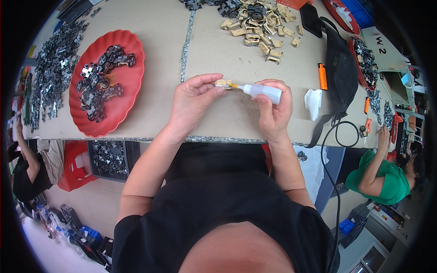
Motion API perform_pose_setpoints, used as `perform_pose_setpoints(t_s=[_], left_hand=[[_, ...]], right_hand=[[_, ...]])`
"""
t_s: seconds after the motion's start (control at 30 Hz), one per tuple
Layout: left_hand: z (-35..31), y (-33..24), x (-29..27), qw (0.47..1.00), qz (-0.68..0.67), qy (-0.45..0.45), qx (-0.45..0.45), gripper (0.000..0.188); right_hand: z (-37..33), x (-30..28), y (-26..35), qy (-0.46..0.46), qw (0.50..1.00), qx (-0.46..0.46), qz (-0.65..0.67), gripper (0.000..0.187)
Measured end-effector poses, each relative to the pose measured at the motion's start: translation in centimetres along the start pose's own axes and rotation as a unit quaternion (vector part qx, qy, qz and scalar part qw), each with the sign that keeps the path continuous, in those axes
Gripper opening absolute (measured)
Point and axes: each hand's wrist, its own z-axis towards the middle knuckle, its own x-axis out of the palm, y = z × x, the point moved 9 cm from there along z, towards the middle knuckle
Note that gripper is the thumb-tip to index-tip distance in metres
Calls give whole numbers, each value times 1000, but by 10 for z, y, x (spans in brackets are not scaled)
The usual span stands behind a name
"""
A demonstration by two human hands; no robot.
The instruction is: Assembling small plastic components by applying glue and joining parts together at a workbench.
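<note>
Over the near middle of the table, my left hand (195, 98) pinches a small tan plastic toy car body (223, 83) between thumb and fingers. My right hand (276, 109) is closed round a white squeeze bottle (266, 93) that lies nearly level. Its yellowish nozzle (234, 85) points left and meets the right end of the car body, or comes very close to it. Whether any liquid is coming out is too small to tell.
A red scalloped plate (132, 86) with black toy car chassis stands left. Tan car bodies (264, 29) are heaped at the back. Right are an orange lighter (322, 76), crumpled tissue (312, 103) and black bag (341, 75). A co-worker in green (382, 177) sits right, another person (29, 173) left.
</note>
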Motion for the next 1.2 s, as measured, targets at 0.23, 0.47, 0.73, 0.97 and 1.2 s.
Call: perform_pose_setpoints(t_s=[0.23, 0.47, 0.73, 0.97, 1.2], left_hand=[[3, -1, 0, 1000, -12, 11, 3, 25], [5, -2, 14, 999, -14, 33, -36, 22], [8, -12, 34, 995, 48, 73, -40, 26], [6, -29, 66, 979, 92, 179, 33, 22], [17, -38, 66, 967, 154, 199, 37, 28]], right_hand=[[16, -40, -30, -136, 951, 182, 210, 31], [21, -85, -47, -156, 966, 184, 92, 37], [19, -92, -31, -152, 975, 92, -131, 32], [-11, -7, -12, 67, 937, 243, 242, 40], [-9, 30, -21, 107, 813, 310, 481, 55]])
